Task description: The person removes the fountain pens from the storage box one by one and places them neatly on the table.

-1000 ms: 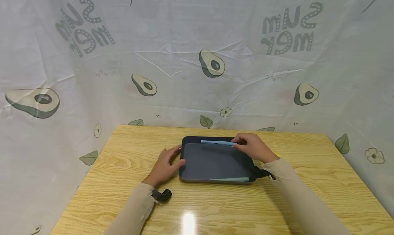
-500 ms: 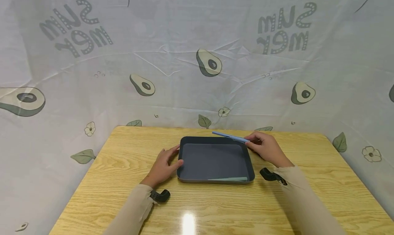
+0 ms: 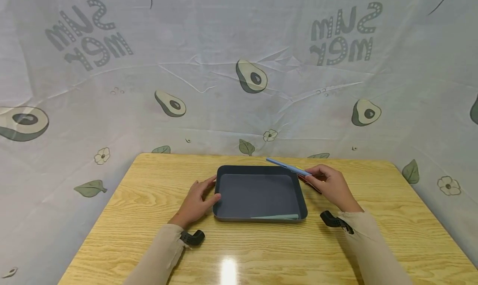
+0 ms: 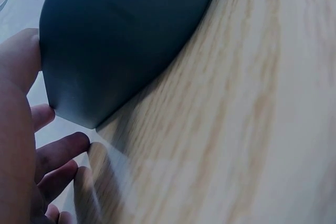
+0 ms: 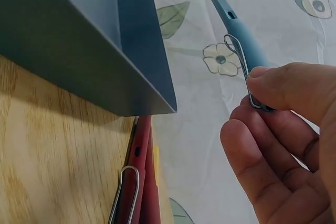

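- The right hand [image 3: 330, 185] pinches the blue pen [image 3: 285, 166] between thumb and fingers, the other fingers loosely bent below.
- The blue pen is in the air over the tray's far right corner, tilted, its free end raised and pointing left toward the desk's far edge. The right wrist view shows its metal clip [image 5: 239, 66] and a small dark slot.
- The left hand [image 3: 196, 202] is spread fairly wide at the tray's left side, thumb at the rim and fingers outside the wall; the left wrist view shows its fingers apart and slightly bent.
- The tray [image 3: 259, 196], dark grey and rectangular, stands on the desk [image 3: 168, 173] about midway between the left and right edges, nearer the far edge.
- A pale green rod [image 3: 278, 217] lies inside the tray along its near wall, toward the near right corner.
- A red pen [image 5: 139, 153] with a clip lies on the desk just beside the tray's right wall, another red length next to it; the head view has them partly behind the right hand.
- A yellow sliver [image 5: 156, 161] shows beside the red pieces; too little is visible to name it.
- A pale curtain [image 3: 224, 28] printed with avocados hangs behind the desk's far edge.
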`<state>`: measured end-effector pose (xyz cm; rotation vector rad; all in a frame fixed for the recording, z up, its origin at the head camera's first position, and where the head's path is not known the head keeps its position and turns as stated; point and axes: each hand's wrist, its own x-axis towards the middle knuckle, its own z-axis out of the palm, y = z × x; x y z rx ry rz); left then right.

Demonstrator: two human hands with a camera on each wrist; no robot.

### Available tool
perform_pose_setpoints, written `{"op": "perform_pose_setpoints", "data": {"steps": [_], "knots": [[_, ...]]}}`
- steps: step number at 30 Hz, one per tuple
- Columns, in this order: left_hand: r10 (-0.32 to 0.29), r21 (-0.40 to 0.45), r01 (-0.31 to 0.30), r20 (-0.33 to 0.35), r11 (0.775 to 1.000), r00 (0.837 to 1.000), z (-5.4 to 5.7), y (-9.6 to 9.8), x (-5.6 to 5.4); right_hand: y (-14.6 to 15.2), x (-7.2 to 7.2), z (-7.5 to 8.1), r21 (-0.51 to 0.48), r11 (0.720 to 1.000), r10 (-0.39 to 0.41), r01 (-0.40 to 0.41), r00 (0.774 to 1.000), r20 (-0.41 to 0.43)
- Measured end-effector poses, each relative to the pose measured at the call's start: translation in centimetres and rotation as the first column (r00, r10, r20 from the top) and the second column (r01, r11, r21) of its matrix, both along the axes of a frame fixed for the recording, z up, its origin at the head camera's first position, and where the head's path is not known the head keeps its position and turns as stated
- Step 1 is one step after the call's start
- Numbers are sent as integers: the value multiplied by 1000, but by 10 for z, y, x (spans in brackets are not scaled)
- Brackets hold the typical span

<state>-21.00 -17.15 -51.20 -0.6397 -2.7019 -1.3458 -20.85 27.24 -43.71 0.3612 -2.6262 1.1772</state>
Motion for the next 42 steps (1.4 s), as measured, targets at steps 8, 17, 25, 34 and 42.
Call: {"op": "perform_pose_setpoints", "data": {"steps": [8,17,25,34,42], "knots": [[-3,-4,4,26,1000,1000,6,0,0,2,4,-5,1,998,-55,56,997,-46],[8,-9,-8,30,1000,1000,11,2,0,6,-3,-6,2,995,-101,101,993,-64],[36,-24,-34,52,999,998,10,6,-1,12,-9,-6,8,987,-159,159,987,-32],[40,-23,-39,53,999,998,9,5,-3,17,-13,-13,62,984,-169,169,986,-5],[36,-19,-35,49,999,998,8,5,-3,17,-11,-15,113,985,-135,130,990,41]]}}
